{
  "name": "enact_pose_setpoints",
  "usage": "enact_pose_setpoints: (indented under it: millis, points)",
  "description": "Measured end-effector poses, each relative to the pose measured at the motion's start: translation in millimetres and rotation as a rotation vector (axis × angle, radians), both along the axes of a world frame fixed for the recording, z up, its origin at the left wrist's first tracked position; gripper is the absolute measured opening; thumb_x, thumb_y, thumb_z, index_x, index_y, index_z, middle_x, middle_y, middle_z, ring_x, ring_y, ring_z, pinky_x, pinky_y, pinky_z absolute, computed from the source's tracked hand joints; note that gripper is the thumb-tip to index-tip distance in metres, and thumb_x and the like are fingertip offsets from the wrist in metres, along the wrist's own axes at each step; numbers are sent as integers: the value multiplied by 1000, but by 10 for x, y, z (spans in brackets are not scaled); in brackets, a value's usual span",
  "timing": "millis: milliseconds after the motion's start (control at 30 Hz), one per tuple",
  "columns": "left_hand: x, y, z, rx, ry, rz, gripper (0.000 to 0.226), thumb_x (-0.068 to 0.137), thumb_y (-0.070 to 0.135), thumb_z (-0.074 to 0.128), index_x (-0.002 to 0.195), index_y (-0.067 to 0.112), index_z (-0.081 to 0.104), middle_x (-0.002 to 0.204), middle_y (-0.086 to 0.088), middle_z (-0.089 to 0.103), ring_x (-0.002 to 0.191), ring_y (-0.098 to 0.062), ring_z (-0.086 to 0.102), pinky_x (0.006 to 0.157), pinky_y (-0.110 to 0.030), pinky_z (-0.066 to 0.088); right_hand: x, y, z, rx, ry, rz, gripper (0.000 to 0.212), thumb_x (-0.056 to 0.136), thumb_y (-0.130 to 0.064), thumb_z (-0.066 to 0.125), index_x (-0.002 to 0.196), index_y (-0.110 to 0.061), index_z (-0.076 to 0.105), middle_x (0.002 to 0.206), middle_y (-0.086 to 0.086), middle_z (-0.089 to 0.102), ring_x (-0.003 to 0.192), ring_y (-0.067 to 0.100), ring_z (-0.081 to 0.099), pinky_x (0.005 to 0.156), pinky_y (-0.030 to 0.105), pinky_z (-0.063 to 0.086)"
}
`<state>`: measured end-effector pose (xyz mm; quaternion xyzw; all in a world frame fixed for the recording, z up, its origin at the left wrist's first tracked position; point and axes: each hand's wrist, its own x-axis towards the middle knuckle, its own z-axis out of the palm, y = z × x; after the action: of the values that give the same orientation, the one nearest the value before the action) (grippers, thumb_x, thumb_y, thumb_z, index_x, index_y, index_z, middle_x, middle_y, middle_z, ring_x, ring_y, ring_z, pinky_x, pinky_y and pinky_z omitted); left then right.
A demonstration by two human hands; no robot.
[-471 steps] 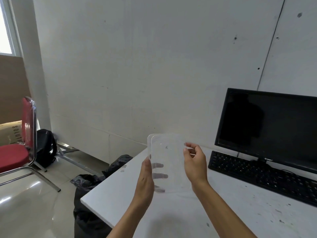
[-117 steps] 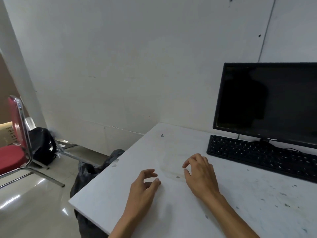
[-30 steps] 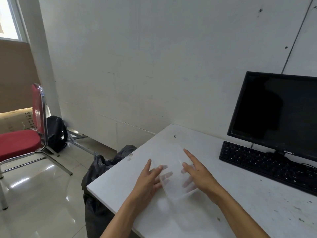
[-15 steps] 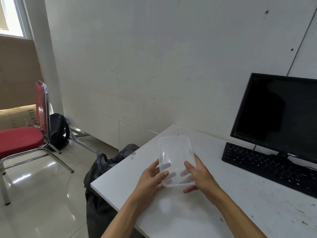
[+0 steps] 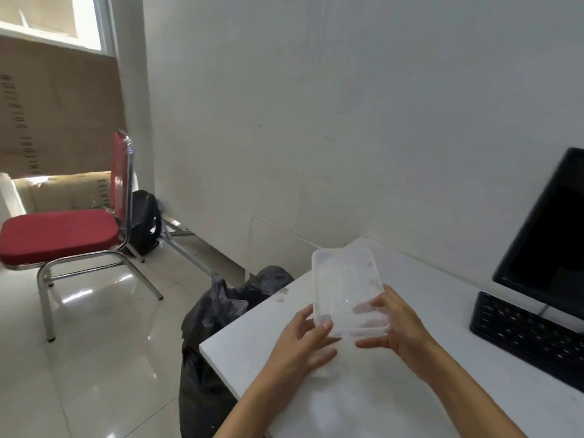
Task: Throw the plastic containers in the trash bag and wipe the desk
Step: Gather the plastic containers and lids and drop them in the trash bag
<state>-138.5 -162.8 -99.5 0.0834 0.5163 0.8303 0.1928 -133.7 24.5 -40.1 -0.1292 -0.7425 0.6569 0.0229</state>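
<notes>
Chair (image 5: 60,235) at left. Bag (image 5: 221,311) lower centre, against the table (image 5: 246,339) edge. Left hand (image 5: 303,346): grip curled round the container (image 5: 344,289), near corner. Container clear, tilted, over the table. Right hand (image 5: 401,330): grip curled round its near right edge. Keyboard (image 5: 531,339), monitor (image 5: 550,235) far right.

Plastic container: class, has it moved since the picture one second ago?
Yes. The plastic container has risen off the desk and tipped up on end, its top now overlapping the desk's far corner.
</notes>
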Motion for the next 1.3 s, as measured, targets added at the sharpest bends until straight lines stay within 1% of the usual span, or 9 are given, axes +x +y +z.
enact_pose_setpoints:
  millis: [233, 433, 500, 600, 767, 933, 1000, 1133, 1300]
  points:
    - [-1127, -942, 119, -434, 74, 623, 27, 96, 24, 63, 122, 20, 59, 122, -1, 63, 112, -18, 62, 78, -27, 54, -1166, -576, 138, 172, 70, 51, 44, 99, -17, 59, 138, -24, 42, 114, 8, 59, 93, 24, 66, 60, 40, 63]
    - [-1863, -1336, -411, -906, -337, 696, 100, 70, 68, 73, 143, 8, 39, 148, -14, 37, 136, -35, 39, 104, -48, 41, -2022, -1307, -250, 555, -97, 267, 31, 98, -20, 54, 120, -22, 32, 111, 8, 56, 81, 22, 66, 50, 30, 59]
    - [-2047, -1411, -601, -859, -404, 588, 106, 64, 71, 75, 140, 4, 45, 141, -14, 49, 123, -33, 53, 90, -42, 52, -2245, -1469, -393, 724, -232, 396, 28, 96, -20, 49, 123, -14, 40, 102, 9, 59, 79, 24, 67, 60, 37, 61]
    - [-2239, -1486, -807, -762, -377, 491, 62, 76, 50, 78, 118, 5, 66, 100, -8, 73, 87, -23, 70, 71, -36, 60, -2498, -1622, -578, 771, -507, 540, 20, 93, -11, 45, 106, 0, 55, 94, 18, 63, 84, 36, 73, 82, 50, 62]
    - [-2200, -1426, -855, -488, -310, 508, 21, 98, 23, 59, 110, 13, 73, 87, -14, 79, 80, -30, 76, 81, -45, 62, -2766, -1592, -895, 868, -791, 654, 22, 94, -6, 39, 111, 1, 51, 119, 24, 61, 112, 39, 65, 101, 50, 52]
    - [-1978, -1443, -704, -13, -287, 474, 25, 99, 15, 56, 119, 5, 68, 118, -28, 68, 98, -35, 65, 96, -51, 51, -3024, -1450, -890, 1338, -592, 586, 44, 103, -23, 36, 140, -6, 52, 147, 16, 49, 126, 34, 54, 101, 39, 46]
    - [-1910, -1429, -683, 26, -283, 450, 27, 99, 19, 56, 122, 9, 68, 119, -27, 68, 95, -33, 65, 84, -44, 57, -3042, -1446, -886, 1442, -513, 570, 36, 99, -25, 39, 117, -7, 64, 127, 13, 61, 108, 32, 59, 87, 37, 48]
    - [-1808, -1355, -678, 53, -314, 434, 28, 100, 25, 55, 123, 15, 68, 110, -22, 74, 87, -31, 71, 65, -37, 60, -2955, -1585, -864, 995, -494, 692, 13, 85, -12, 48, 85, -6, 59, 91, 14, 63, 74, 29, 64, 66, 40, 57]
    - [-1687, -1350, -600, 121, -260, 432, 28, 100, 22, 52, 125, 17, 66, 113, -20, 74, 95, -35, 73, 74, -40, 63, -2856, -1681, -985, 1066, -326, 952, 50, 93, -11, 53, 141, -22, 57, 144, 2, 56, 131, 23, 53, 110, 36, 43]
